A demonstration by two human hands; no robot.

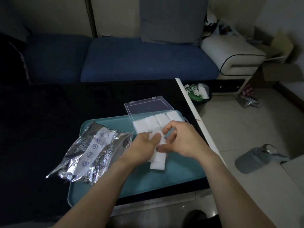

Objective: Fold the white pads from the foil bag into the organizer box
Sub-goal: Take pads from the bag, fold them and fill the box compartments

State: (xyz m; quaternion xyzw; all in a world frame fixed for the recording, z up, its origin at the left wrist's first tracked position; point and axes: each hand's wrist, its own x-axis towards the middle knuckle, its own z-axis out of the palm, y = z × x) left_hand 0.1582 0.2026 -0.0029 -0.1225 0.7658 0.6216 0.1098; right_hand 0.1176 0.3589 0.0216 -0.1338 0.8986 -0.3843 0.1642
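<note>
The left hand (144,143) and right hand (179,139) meet over the teal tray (148,181), both pinching one white pad (158,159) that hangs between them, thumbs on its upper part. Just beyond the fingers sits the clear organizer box (131,111), lid open, folded pads (154,121) lined inside. Left of the left hand lies the crumpled foil bag (92,150), partly on the black table (49,120).

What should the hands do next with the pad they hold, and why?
Probably finish the fold and lower it into the organizer box. Both the left hand and right hand pinch a white pad that hangs partly unfolded, just before the box.
</note>
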